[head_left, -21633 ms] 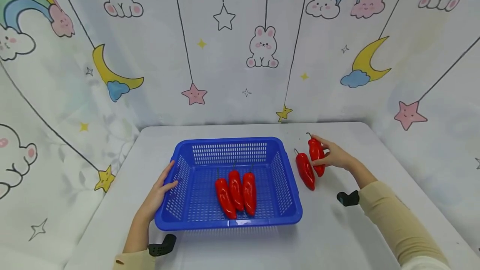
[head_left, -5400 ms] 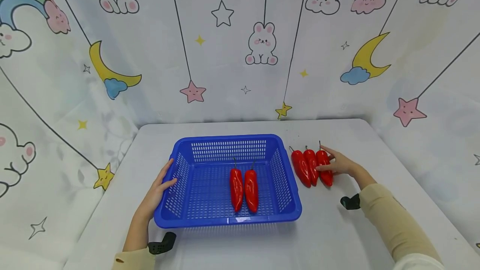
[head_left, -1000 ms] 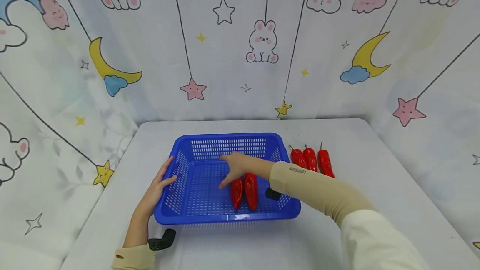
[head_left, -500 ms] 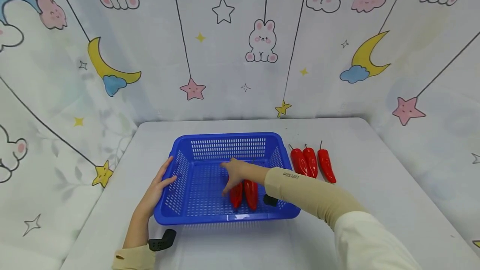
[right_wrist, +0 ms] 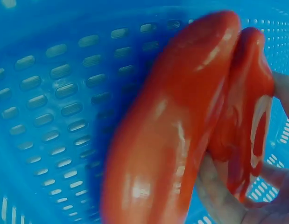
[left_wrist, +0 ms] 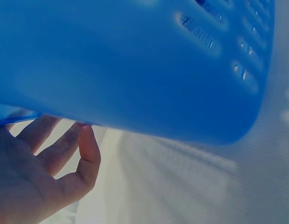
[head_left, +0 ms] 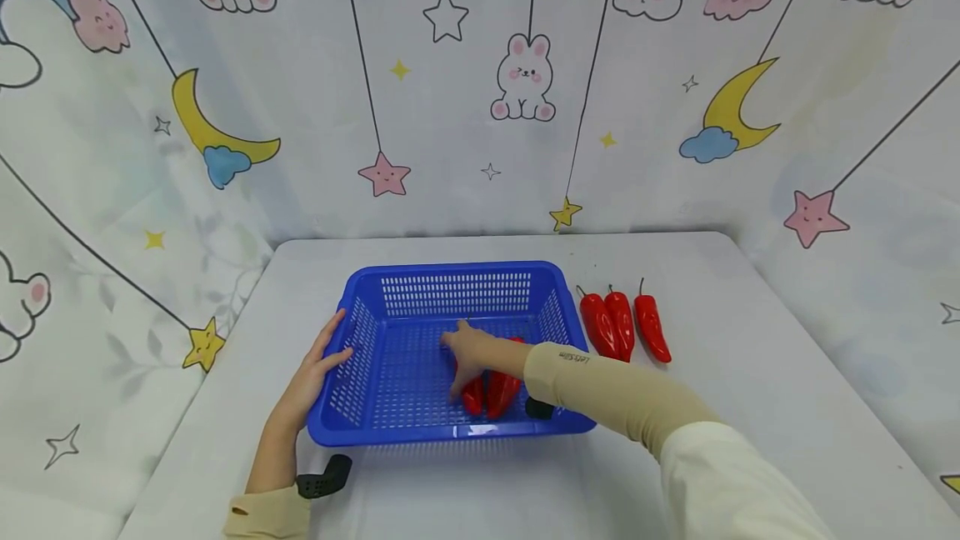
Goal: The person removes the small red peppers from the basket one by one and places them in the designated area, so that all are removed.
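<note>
The red pepper [right_wrist: 247, 93] in your right hand [head_left: 471, 358] lies inside the blue basket [head_left: 382, 437], right of its middle, its upper part hidden under your palm and its lower end showing past your thumb. That hand is partly closed, thumb on one side of the pepper and fingers on the other. A second pepper [head_left: 501, 394] lies tilted against it, on the side nearer your wrist. Your left hand [head_left: 309, 382] holds the basket's left rim, some fingers outside the wall. The basket sits on a white tabletop [head_left: 720, 423]; just beyond its right side lie three more peppers [head_left: 621, 326], stems pointing away from you, two touching and the third slightly apart. Behind the tabletop hangs a pale backdrop [head_left: 637, 157] printed with rabbits, moons, stars and rainbows.
</note>
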Demonstrator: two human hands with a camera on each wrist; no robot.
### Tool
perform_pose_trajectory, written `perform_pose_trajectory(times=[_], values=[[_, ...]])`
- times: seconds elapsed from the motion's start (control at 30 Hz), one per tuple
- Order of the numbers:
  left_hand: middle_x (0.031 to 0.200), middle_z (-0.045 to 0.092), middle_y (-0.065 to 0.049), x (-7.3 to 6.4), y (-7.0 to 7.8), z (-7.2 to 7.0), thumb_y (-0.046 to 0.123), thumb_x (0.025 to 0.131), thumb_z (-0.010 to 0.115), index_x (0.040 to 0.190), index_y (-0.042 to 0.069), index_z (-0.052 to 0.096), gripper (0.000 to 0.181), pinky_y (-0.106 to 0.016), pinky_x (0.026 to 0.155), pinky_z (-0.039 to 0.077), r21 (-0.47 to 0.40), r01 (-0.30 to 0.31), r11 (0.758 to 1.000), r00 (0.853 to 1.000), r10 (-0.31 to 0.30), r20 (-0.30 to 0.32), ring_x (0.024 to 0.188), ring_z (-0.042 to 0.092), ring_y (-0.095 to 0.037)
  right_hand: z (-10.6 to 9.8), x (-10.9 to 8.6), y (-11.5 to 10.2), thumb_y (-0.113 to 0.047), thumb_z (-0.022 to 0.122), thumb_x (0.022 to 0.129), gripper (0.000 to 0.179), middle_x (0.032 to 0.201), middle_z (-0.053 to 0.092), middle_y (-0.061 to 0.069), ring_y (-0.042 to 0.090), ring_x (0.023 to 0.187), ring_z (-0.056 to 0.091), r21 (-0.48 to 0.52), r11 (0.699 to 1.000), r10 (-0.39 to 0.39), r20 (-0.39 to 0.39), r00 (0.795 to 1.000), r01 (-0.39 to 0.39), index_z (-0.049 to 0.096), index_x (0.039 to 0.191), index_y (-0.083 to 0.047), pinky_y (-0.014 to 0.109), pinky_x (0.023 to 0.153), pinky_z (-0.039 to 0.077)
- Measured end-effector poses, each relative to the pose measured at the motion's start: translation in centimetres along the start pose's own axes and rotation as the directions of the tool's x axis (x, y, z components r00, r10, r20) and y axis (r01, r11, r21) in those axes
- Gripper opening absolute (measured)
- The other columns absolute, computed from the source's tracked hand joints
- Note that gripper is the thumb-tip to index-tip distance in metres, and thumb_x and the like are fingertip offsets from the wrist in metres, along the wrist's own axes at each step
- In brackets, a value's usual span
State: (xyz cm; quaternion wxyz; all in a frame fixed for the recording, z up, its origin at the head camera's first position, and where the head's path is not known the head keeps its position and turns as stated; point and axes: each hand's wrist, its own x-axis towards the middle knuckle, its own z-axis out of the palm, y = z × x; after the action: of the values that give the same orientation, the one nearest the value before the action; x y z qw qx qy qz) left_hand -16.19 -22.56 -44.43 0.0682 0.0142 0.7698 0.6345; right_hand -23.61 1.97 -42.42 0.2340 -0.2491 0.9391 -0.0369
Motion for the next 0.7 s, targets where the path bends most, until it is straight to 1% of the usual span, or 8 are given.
perform_pose_trajectory(times=[0.1,0.13,0.23,0.33,0.37,0.53,0.6,0.7], values=[[0.153,-0.003,-0.008,0.0,0.0,0.0,0.023,0.097,0.038,0.148,0.03,0.009,0.059,-0.066,0.099,0.011,0.0,0.006,1.0,1.0,-0.006,-0.001,0.136,0.004,-0.04,-0.5,-0.1,0.2,-0.033,0.087,0.055,0.094,0.133,0.034,0.014,0.029,0.111,0.05,0.076,0.996,-0.04,-0.034,0.999,0.043,0.042,0.135,-0.016,0.037,0.086,0.047],[0.153,-0.003,-0.008,0.0,0.0,0.0,0.023,0.097,0.038,0.148,0.03,0.009,0.059,-0.066,0.099,0.012,-0.002,0.007,1.0,1.0,-0.007,-0.001,0.136,0.004,-0.04,-0.4,0.3,0.7,-0.033,0.088,0.054,0.095,0.132,0.033,0.015,0.029,0.109,0.051,0.093,0.992,-0.075,-0.059,0.995,0.08,0.042,0.135,-0.017,0.036,0.083,0.048],[0.153,-0.003,-0.008,0.0,0.0,0.0,0.023,0.097,0.038,0.148,0.03,0.009,0.059,-0.066,0.099,0.013,-0.003,0.009,1.0,1.0,-0.009,-0.003,0.136,0.004,-0.041,-1.2,0.1,0.9,-0.026,0.087,0.058,0.09,0.129,0.033,0.014,0.025,0.104,0.051,0.155,0.977,-0.133,-0.087,0.987,0.145,0.04,0.134,-0.014,0.032,0.078,0.05],[0.153,-0.003,-0.008,0.0,0.0,0.0,0.022,0.096,0.039,0.148,0.03,0.008,0.06,-0.066,0.099,0.012,-0.004,0.007,1.0,1.0,-0.007,-0.003,0.136,0.004,-0.04,-2.2,0.0,1.1,-0.023,0.085,0.061,0.086,0.129,0.034,0.013,0.023,0.104,0.048,0.199,0.957,-0.192,-0.116,0.974,0.212,0.039,0.134,-0.013,0.031,0.079,0.05],[0.153,-0.003,-0.008,0.0,0.0,-0.1,0.022,0.096,0.039,0.148,0.029,0.008,0.06,-0.066,0.1,0.012,-0.004,0.006,1.0,1.0,-0.006,-0.003,0.136,0.003,-0.04,-2.8,-0.6,0.9,-0.02,0.083,0.063,0.085,0.129,0.035,0.012,0.021,0.106,0.047,0.219,0.952,-0.192,-0.113,0.975,0.213,0.038,0.134,-0.011,0.03,0.082,0.049],[0.153,-0.003,-0.008,0.1,0.0,-0.1,0.022,0.096,0.04,0.148,0.028,0.009,0.061,-0.065,0.1,0.011,-0.002,0.001,1.0,1.0,-0.001,0.001,0.136,0.003,-0.039,-4.4,-1.4,1.3,-0.021,0.084,0.063,0.085,0.123,0.044,0.007,0.019,0.105,0.047,0.261,0.917,-0.261,-0.183,0.948,0.303,0.038,0.133,-0.008,0.025,0.076,0.05],[0.153,-0.003,-0.009,0.1,0.0,-0.1,0.023,0.095,0.04,0.148,0.028,0.009,0.061,-0.065,0.1,0.012,-0.003,0.002,1.0,1.0,-0.002,0.003,0.136,0.003,-0.04,-5.0,-1.9,1.5,-0.021,0.084,0.063,0.084,0.12,0.046,0.006,0.018,0.104,0.048,0.282,0.902,-0.276,-0.2,0.94,0.326,0.038,0.132,-0.009,0.023,0.073,0.05],[0.153,-0.003,-0.008,0.1,-0.1,0.0,0.024,0.095,0.04,0.148,0.029,0.009,0.062,-0.065,0.1,0.013,-0.001,0.01,1.0,1.0,-0.01,0.004,0.136,0.004,-0.04,-5.9,-2.9,1.9,-0.021,0.084,0.062,0.085,0.12,0.046,0.006,0.018,0.105,0.047,0.311,0.883,-0.29,-0.225,0.93,0.351,0.039,0.133,-0.01,0.024,0.072,0.051]])
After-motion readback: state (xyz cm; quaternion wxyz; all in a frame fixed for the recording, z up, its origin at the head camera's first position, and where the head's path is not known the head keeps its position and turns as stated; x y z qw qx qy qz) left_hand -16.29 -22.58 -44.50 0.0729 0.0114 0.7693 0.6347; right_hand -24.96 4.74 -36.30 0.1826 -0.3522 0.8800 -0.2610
